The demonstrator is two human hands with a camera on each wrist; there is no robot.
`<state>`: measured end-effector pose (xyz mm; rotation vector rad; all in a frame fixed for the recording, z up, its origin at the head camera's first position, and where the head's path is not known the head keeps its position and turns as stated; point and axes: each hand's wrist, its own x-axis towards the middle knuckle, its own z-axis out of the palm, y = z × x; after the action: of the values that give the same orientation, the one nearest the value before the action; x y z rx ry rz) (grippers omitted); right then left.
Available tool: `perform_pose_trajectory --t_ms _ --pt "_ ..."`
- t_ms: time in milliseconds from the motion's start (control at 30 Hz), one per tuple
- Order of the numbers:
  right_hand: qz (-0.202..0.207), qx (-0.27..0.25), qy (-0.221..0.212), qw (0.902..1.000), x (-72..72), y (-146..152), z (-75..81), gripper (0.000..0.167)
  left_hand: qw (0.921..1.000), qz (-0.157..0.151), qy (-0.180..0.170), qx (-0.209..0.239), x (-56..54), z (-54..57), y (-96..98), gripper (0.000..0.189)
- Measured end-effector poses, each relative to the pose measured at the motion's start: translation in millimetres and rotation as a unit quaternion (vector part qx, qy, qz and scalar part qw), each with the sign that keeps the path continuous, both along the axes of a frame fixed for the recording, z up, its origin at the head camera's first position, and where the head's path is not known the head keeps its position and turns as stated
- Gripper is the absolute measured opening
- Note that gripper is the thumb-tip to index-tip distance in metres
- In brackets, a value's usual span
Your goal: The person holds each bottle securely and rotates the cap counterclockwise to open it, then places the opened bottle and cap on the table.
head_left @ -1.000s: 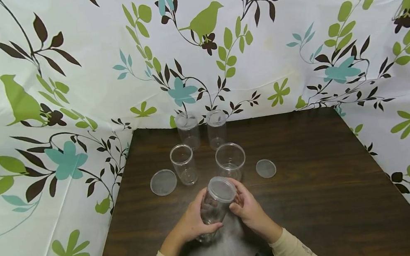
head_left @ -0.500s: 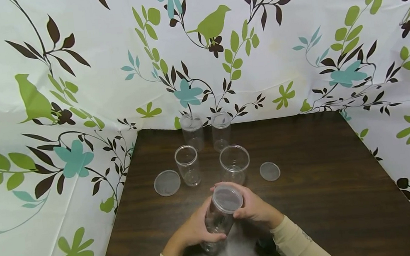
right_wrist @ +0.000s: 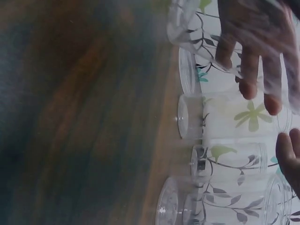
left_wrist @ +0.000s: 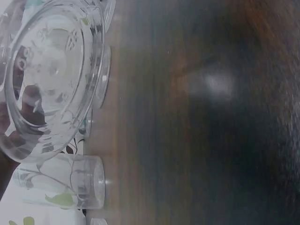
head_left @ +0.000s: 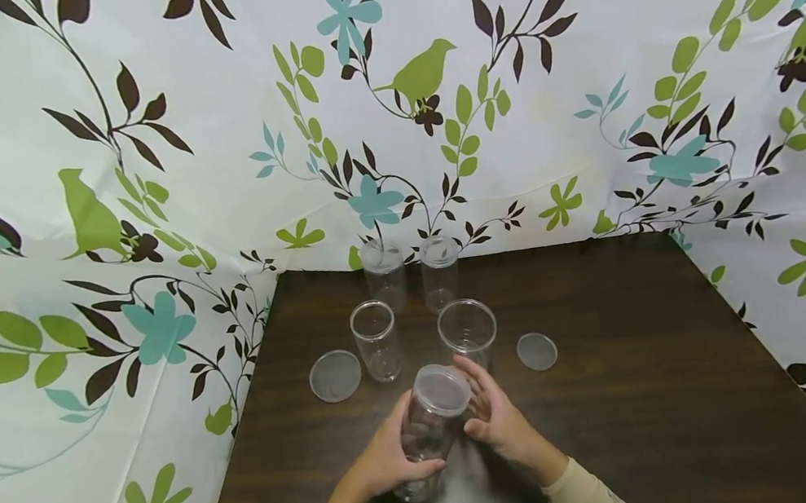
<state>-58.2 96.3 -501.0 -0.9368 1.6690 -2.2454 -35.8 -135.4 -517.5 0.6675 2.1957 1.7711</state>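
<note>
My left hand (head_left: 381,460) grips a clear plastic jar (head_left: 428,437) round its side, with the thumb across the front. The jar tilts over the near part of the table, its translucent lid (head_left: 443,390) on top and facing up and away. In the left wrist view the ribbed round base of the jar (left_wrist: 54,70) shows close up. My right hand (head_left: 508,429) is just right of the lid, fingers extended and thumb spread apart from them. In the right wrist view, its fingertips (right_wrist: 287,150) show at the right edge, while left-hand fingers show through the jar's wall.
Beyond the hands stand an open narrow jar (head_left: 378,352) and an open wider jar (head_left: 467,328). A larger loose lid (head_left: 335,376) lies left, a smaller lid (head_left: 536,351) right. Two lidded jars (head_left: 441,276) stand at the dark table's (head_left: 646,390) back edge, before a patterned curtain.
Half a second ago my right hand was wrapped over the lid; now its fingers have loosened and drawn to the right. The left hand keeps its grip on the jar. The head view has shifted slightly.
</note>
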Motion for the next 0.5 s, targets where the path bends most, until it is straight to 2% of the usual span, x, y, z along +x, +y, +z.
perform_pose_trajectory --t_ms 100,200,300,500 --pt "-0.032 0.022 0.005 0.9992 7.6 -1 3.5 0.091 0.9991 0.019 0.031 -0.023 0.0 -0.3 -1.9 0.100" --pt "-0.045 0.029 0.020 0.9984 11.1 -3 5.6 0.086 0.9982 0.027 0.043 -0.031 0.7 -0.2 -2.5 0.100" --pt "-0.049 0.036 0.037 0.9975 11.4 -5 6.8 0.081 0.9981 0.031 0.041 -0.036 2.3 -0.1 -2.7 0.101" --pt "-0.035 0.053 0.023 0.9977 14.8 -8 9.8 0.081 0.9991 0.018 0.029 -0.026 8.2 -0.3 -2.0 0.100"
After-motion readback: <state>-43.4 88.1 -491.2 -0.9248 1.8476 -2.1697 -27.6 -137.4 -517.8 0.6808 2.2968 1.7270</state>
